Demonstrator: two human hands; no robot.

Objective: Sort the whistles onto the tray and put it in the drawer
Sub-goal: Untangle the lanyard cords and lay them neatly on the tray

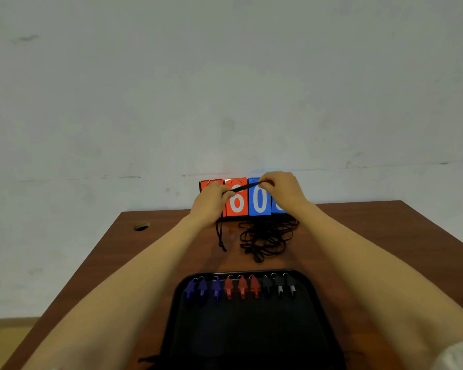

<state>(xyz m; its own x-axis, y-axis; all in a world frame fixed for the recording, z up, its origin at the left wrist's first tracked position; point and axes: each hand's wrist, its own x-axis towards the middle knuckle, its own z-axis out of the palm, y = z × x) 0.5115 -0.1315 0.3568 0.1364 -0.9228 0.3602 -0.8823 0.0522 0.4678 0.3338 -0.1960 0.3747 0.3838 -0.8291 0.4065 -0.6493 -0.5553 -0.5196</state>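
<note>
1. Now I see tray [247, 332] at near edge of table [112, 252], whistles [241, 287] along its far rim, cords [267, 236] heaped beyond.
2. Left hand [209, 202] and right hand [282, 188] pinch one taut strap [245, 187] before scoreboard [237, 202].

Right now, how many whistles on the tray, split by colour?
Blue whistles: 3
Red whistles: 3
Black whistles: 3
Total on the tray: 9
</note>
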